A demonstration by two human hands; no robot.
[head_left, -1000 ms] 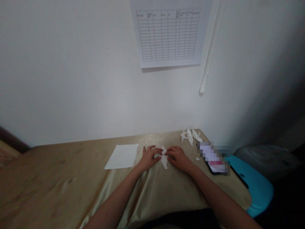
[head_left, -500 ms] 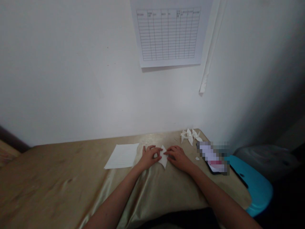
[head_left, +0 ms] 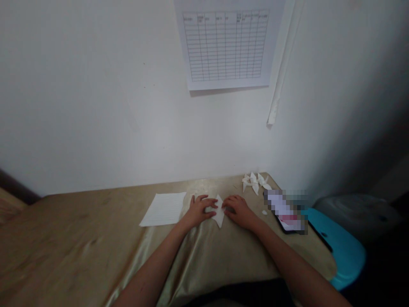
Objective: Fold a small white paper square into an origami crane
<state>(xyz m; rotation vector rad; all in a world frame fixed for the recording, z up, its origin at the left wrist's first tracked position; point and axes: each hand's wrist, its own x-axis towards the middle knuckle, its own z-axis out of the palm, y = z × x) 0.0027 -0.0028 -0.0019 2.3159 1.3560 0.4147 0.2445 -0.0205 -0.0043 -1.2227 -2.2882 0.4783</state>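
A small white paper (head_left: 219,215), folded into a kite-like diamond with one point toward me, lies on the cloth-covered table between my hands. On its left edge rest the fingertips of my left hand (head_left: 200,209), which is open, thumb and fingers spread apart. From the other side my right hand (head_left: 239,209) reaches the paper's right edge, its fingers bent and apart, not closed round anything. Part of the paper's upper edges is hidden by fingers. Several folded paper figures (head_left: 254,183), shaped like birds, stand at the back right corner.
Left of my hands lies a lined sheet of paper (head_left: 164,209). A phone (head_left: 286,213), partly blurred out, is at the table's right edge, with a paper scrap (head_left: 264,212) nearby. Beyond the edge is a turquoise stool (head_left: 348,247). A printed table sheet (head_left: 228,51) hangs on the wall.
My left thumb and fingers have spread wider apart over the paper. My right fingers have drawn back slightly toward the right. The folded paper stays nearly in place, its lower tip slightly nearer me.
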